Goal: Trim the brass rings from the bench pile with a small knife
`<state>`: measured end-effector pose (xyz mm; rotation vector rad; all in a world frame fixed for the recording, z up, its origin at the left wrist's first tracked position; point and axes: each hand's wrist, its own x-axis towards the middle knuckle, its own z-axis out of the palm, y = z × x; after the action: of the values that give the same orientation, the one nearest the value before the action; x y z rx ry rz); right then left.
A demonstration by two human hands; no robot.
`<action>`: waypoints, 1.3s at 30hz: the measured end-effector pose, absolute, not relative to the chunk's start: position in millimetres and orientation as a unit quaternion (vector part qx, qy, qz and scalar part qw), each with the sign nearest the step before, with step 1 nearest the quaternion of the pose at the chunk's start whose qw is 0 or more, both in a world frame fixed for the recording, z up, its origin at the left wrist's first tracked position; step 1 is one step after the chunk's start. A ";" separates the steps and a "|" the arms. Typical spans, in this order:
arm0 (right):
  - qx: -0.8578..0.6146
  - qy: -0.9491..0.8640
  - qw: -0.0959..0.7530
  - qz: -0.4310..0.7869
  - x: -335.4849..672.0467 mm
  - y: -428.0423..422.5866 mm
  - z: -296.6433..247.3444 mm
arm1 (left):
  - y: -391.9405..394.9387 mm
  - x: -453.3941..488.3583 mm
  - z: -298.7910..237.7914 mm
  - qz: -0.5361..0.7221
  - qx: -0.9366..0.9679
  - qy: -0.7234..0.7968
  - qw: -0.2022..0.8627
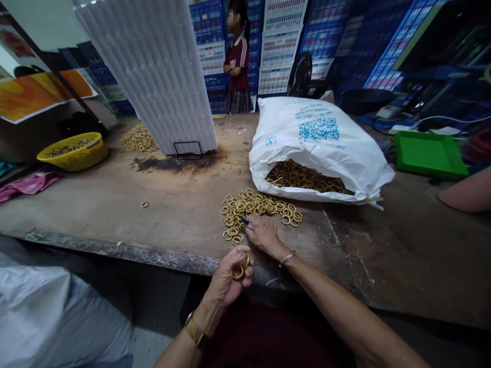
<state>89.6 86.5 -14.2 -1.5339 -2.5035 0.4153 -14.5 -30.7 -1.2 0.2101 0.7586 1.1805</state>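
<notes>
My left hand (229, 278), with a watch at its wrist, is closed around a few gold-coloured rings (238, 272) just in front of the table edge. Beyond it, my right hand (264, 236) reaches over the tabletop and grips a small tool (247, 223) with a dark flat end, perhaps a blade; its exact kind is unclear. That end touches or hovers over a loose pile of gold rings (255, 205). Behind the pile lies a white woven sack (322, 148) on its side, its mouth open towards me and full of similar rings.
A tall stack of white ribbed trays (164, 76) stands at the back. Left are a yellow basin (76, 153), a ring heap (138, 139), a single ring (144, 204) and a pink cloth (28, 185). A green tray (427, 153) and another person's arm (466, 191) are right.
</notes>
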 end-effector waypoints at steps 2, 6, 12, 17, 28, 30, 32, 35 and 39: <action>-0.509 -0.842 0.101 0.144 92.0 88.6 -15.9 | -28.6 -16.8 -3.0 0.543 0.057 0.334 0.768; -0.489 -0.842 0.142 0.177 105.2 88.5 -17.1 | -21.4 -18.3 -6.2 0.553 0.008 0.351 0.756; -0.438 -0.833 0.257 0.221 131.5 68.4 -23.9 | -8.2 -9.1 -3.7 0.544 0.038 0.435 0.716; -0.404 -0.825 0.312 0.244 143.3 48.3 -26.8 | -1.0 5.2 -3.1 0.494 0.091 0.456 0.735; -0.493 -0.632 0.310 0.512 144.3 44.9 -7.9 | -4.9 15.8 -0.4 0.494 0.422 0.573 0.500; -0.490 -0.615 0.303 0.538 144.3 43.8 -8.4 | -6.7 16.0 0.9 0.488 0.437 0.569 0.497; -0.499 -0.610 0.302 0.537 143.7 42.9 -8.3 | -8.4 15.6 0.6 0.467 0.413 0.569 0.536; -0.512 -0.614 0.302 0.520 142.3 41.9 -7.3 | -9.9 14.1 -1.4 0.446 0.344 0.546 0.620; -0.505 -0.601 0.301 0.542 141.0 42.1 -9.2 | -10.8 11.7 -3.3 0.461 0.283 0.479 0.692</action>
<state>141.0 42.1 -9.2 -1.3387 -1.5938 1.4394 11.7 -10.8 -3.3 0.6314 1.0694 1.0300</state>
